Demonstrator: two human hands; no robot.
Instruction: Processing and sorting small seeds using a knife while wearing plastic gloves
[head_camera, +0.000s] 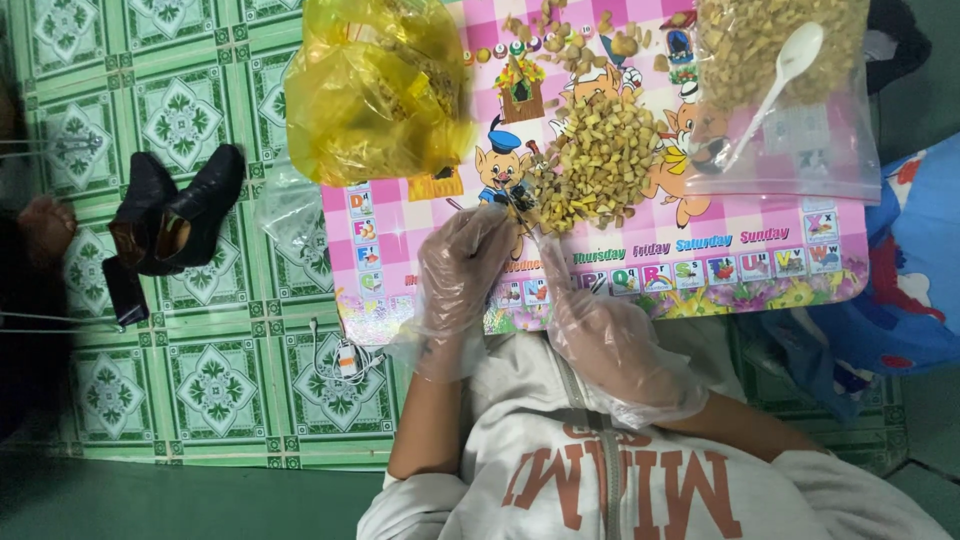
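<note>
we saw our left hand in a thin clear plastic glove, its fingers drawn together at the near edge of a heap of small tan chopped pieces; whether it pinched one of them we could not tell. our right hand, gloved the same way, lay just beside it to the right with the fingers curled in and the fingertips close to those of the left, and again we could not tell what, if anything, it held. the heap sat in the middle of a pink checked plastic mat with cartoon pigs and picture squares, spread on the green patterned floor. at the far left corner of the mat a crumpled yellow plastic bag bulged with more pieces. at the far right a clear plastic bag held a further mass of them, with a white plastic spoon lying on it. off to the left on the floor stood a pair of black ankle boots, well apart from the mat. near the mat's near left corner a white cable with a small plug lay on the floor.
</note>
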